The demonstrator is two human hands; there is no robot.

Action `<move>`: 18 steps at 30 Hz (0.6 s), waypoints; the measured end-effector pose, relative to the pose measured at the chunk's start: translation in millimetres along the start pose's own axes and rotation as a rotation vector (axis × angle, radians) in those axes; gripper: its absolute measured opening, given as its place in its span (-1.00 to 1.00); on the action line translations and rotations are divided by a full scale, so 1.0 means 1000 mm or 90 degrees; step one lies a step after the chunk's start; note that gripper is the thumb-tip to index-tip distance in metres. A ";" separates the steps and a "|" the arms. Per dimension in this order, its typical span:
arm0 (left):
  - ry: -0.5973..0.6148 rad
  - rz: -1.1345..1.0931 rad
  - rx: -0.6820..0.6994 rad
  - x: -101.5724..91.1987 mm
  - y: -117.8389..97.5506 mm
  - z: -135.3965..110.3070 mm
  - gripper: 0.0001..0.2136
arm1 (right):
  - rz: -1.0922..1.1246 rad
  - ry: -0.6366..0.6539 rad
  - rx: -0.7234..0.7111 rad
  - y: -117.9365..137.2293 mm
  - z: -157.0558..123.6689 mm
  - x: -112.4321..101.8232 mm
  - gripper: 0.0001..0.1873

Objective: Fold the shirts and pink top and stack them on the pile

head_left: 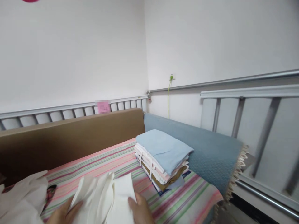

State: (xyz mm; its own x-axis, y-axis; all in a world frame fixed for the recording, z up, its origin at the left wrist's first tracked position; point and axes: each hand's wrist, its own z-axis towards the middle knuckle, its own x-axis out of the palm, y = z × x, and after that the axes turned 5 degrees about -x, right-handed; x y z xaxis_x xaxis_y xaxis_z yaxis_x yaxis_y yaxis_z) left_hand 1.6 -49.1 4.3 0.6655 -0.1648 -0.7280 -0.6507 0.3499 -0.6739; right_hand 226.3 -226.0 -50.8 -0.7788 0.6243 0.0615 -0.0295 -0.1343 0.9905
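Observation:
A white cloth garment (105, 196) is held up at the bottom of the view, its fabric loosely folded, its lower part cut off by the frame. My left hand (65, 213) pinches its left edge between thumb and fingers. On the opposite edge, my right hand (140, 208) grips the same cloth with the thumb on top. To the right, beyond my right hand, a stack of folded clothes (163, 152) lies on the striped cover, a light blue piece uppermost. Another crumpled white cloth (25, 199) lies at the lower left.
Striped fabric (98, 161) covers the sofa seat. A brown backrest (77, 133) runs behind it, and a blue fringed cover (210, 149) drapes the right arm. White radiators (257, 124) line the walls. A green plug (171, 77) sits in the wall socket.

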 end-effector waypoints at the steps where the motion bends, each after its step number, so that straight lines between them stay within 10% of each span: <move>1: 0.019 -0.006 0.040 0.000 -0.024 0.010 -0.69 | 0.037 -0.012 -0.021 0.015 0.005 -0.013 -0.52; 10: 0.056 0.046 0.305 0.038 -0.269 0.102 -0.68 | 0.117 -0.202 -0.107 0.101 0.070 -0.139 -0.48; 18: 0.094 0.145 0.468 0.150 -0.384 0.170 -0.70 | 0.074 -0.385 -0.136 0.094 0.114 -0.217 -0.46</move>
State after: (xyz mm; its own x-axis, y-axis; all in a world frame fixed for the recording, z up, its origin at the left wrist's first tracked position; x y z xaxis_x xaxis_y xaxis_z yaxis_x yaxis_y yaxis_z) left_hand 413.4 -51.0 175.6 0.4554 -0.1193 -0.8823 -0.3220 0.9018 -0.2882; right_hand 463.9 -286.7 42.8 -0.2962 0.9108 0.2876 -0.1385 -0.3389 0.9306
